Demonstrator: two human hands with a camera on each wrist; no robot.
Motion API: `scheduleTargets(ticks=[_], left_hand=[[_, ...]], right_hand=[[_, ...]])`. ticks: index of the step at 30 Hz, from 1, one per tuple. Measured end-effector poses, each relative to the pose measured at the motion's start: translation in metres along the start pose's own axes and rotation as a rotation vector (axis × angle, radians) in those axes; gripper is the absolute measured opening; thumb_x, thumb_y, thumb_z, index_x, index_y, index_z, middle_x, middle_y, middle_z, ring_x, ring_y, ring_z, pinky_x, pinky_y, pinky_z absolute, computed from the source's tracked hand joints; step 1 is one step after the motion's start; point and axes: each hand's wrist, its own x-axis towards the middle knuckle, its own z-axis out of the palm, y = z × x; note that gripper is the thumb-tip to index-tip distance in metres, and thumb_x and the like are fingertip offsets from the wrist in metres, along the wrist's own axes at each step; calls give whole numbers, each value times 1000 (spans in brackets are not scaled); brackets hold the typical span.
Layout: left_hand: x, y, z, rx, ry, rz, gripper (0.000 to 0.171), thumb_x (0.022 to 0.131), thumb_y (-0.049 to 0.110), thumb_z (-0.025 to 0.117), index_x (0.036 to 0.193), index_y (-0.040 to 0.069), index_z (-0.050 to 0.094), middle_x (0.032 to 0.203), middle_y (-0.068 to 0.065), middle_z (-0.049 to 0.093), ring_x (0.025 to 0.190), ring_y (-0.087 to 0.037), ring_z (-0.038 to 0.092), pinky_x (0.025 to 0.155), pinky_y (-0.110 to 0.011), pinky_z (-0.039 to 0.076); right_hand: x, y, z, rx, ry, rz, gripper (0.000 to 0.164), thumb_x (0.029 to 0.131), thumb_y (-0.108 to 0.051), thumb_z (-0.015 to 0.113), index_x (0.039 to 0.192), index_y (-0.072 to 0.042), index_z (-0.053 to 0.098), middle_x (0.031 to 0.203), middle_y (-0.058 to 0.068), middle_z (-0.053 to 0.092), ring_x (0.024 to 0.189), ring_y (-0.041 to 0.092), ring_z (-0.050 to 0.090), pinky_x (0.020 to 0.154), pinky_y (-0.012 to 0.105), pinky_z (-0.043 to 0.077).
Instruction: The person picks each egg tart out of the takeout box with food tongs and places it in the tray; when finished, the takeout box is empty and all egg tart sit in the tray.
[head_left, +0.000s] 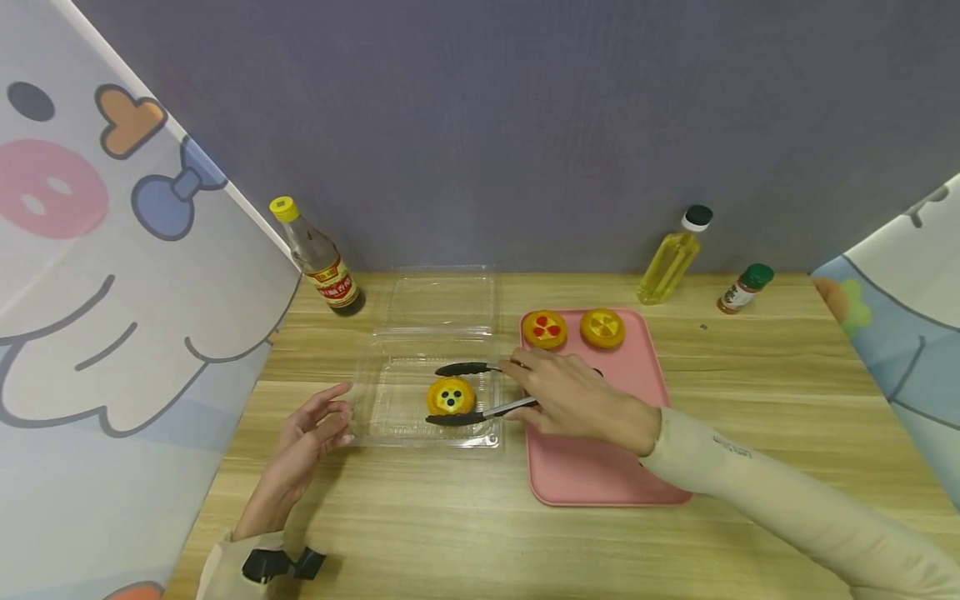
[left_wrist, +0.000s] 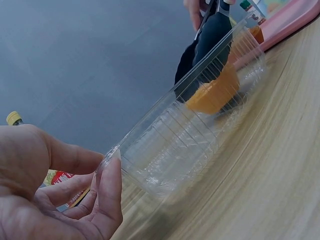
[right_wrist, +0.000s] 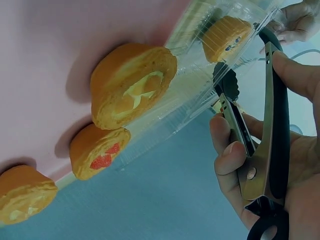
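Note:
My left hand (head_left: 313, 429) pinches the left rim of a clear plastic box (head_left: 397, 417) between thumb and fingers, as the left wrist view shows. My right hand (head_left: 566, 392) holds a pair of tongs (right_wrist: 275, 135) with black tips. The tips (head_left: 456, 419) stand spread on either side of a tart with blueberries (head_left: 451, 394) inside the box. A gap shows between the far tip and the tart; whether the near one touches it, I cannot tell. On a pink tray (head_left: 570, 487) sit a tart with red pieces (head_left: 545, 330) and one with yellow pieces (head_left: 602, 329).
The box's lid (head_left: 441, 302) lies folded back. Behind stand a sauce bottle (head_left: 326, 267) at left, an oil bottle (head_left: 670, 262) and a green-capped spice jar (head_left: 745, 289) at right. Another tart (right_wrist: 132, 85) on the tray shows in the right wrist view.

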Motion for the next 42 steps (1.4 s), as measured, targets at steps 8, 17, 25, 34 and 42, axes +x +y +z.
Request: scheduleTargets(ticks=[8,17,25,34,42], left_hand=[[0,1,-1,8,5,-2,52,107,9,58,156,3,41,113,3,61,84,-5,63,77,-19,60],[-2,1,0,13,16,-16,53,106,10,59,156,3,41,113,3,61,84,-4,62,77,-19,60],[-1,-1,-1,25,17,-34,57,107,11,59,158,1,36,113,4,60,83,-3,61,77,-18,60],[0,0,-1,18,9,-22,57,107,11,59,158,1,37,112,5,60,83,-3,61,77,-18,59],[-1,0,0,20,10,-12,55,107,10,59,157,2,39,111,4,61,82,-4,61,76,-19,60]], right_hand=[[-1,-2,-6,-24,-18,3,74,88,-53,81,143,-8,61,117,3,66,88,13,61,55,26,53],[0,-4,-6,-32,-40,8,78,86,-50,84,147,-8,58,122,5,67,96,18,66,57,30,56],[0,-5,3,-42,-45,1,72,89,-49,81,145,-9,59,120,4,68,96,19,67,58,30,57],[-2,-4,9,-53,2,-15,69,90,-46,80,144,-7,60,128,7,67,103,23,68,64,38,63],[-5,-6,12,-88,32,-30,69,91,-48,79,143,-7,60,133,11,64,105,27,69,62,39,62]])
